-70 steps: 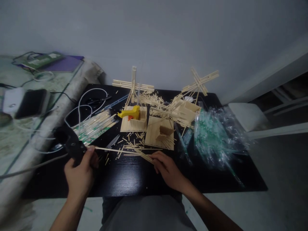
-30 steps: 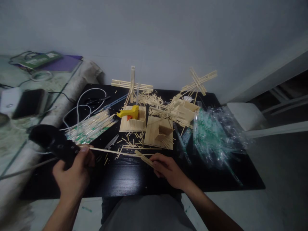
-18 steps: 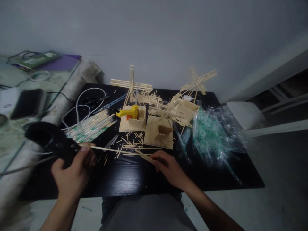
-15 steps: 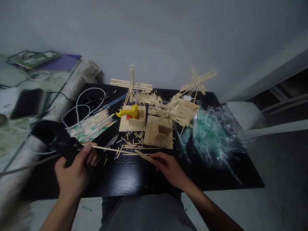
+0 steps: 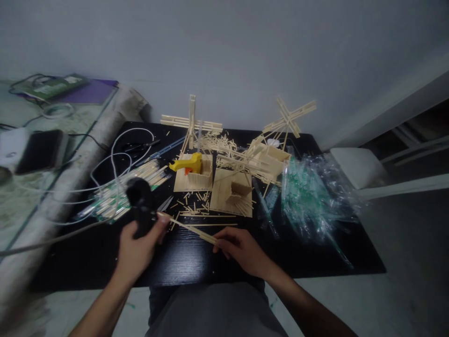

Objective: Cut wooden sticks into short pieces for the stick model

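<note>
My left hand (image 5: pixel 140 248) is wrapped round a black tool (image 5: pixel 141 206) with a round head, and its thumb and finger also pinch one end of a thin wooden stick (image 5: pixel 184 226). Closed on the stick's other end, where short pieces lie along it, is my right hand (image 5: pixel 242 250). Behind the hands, loose sticks and cut bits (image 5: pixel 192 204) are scattered on the black table (image 5: pixel 182 271). A yellow glue gun (image 5: pixel 189 163) rests on a wooden base with a small box (image 5: pixel 199 181). Beside it is a second wooden base (image 5: pixel 220 189).
Packed sticks (image 5: pixel 115 199) and white cables lie at the left, with scissors (image 5: pixel 165 204) near my left hand. Stick crosses (image 5: pixel 191 122) stand at the back. Crumpled clear and green plastic wrap (image 5: pixel 312 201) covers the table's right side. A phone (image 5: pixel 39 150) lies far left.
My left hand has moved right with the black tool, closer to my right hand. The stick between them now slants down more steeply. My right hand has shifted slightly down.
</note>
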Available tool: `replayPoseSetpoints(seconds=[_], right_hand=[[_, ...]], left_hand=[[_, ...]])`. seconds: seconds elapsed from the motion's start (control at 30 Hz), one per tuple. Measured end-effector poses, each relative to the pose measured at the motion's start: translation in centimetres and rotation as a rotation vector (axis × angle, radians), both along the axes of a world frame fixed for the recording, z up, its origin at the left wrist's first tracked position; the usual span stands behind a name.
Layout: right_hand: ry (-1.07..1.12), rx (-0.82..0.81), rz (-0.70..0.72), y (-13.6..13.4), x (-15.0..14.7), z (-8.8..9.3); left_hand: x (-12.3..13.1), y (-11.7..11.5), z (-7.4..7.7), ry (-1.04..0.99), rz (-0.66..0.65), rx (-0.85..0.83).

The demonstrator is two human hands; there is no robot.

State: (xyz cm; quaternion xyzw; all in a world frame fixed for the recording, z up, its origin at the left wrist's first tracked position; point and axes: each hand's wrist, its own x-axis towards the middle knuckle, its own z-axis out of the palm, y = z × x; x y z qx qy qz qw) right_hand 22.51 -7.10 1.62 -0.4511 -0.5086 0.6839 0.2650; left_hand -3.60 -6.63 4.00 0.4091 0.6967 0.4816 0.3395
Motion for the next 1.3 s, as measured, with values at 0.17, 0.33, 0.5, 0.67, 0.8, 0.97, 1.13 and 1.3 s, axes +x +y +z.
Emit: replayPoseSetpoints(seconds=[0.17,0.33,0.5,0.67,0.8,0.97,1.13,1.3], right_hand=[[-0.027,0.018,-0.016,0.1,-0.2,-0.1],[-0.041,0.023,-0.007,0.4,0.1,-0.1],[-0.031,0.037,-0.027,0.5,0.3,0.1],[-0.008,0.016,-0.057,0.6,0.5,0.2],[-0.02,0.022,-0.059,0.8,0.7,0.3],[-0.013,0.035,-0.064,0.9,0.9,0.2],[0.035,0.02,-0.076,0.9,0.9,0.1],[0.105,-0.016,-0.117,0.9,1.1,0.2]], left_hand=[[0.9,-0.3,-0.8,-0.013,-0.1,-0.064],[0.3,-0.1,-0.4,-0.048,-0.13,-0.054],[-1.9,0.1,-0.5,-0.046,-0.049,-0.04],[-3.5,0.1,0.1,0.348,-0.17,-0.177],[-3.5,-0.3,0.7,0.483,-0.441,-0.249],[-3.3,-0.4,0.9,0.485,-0.36,-0.21],[-2.6,-0.3,0.8,0.468,-0.504,-0.228],[-2.6,-0.7,0.1,0.51,-0.459,-0.23]])
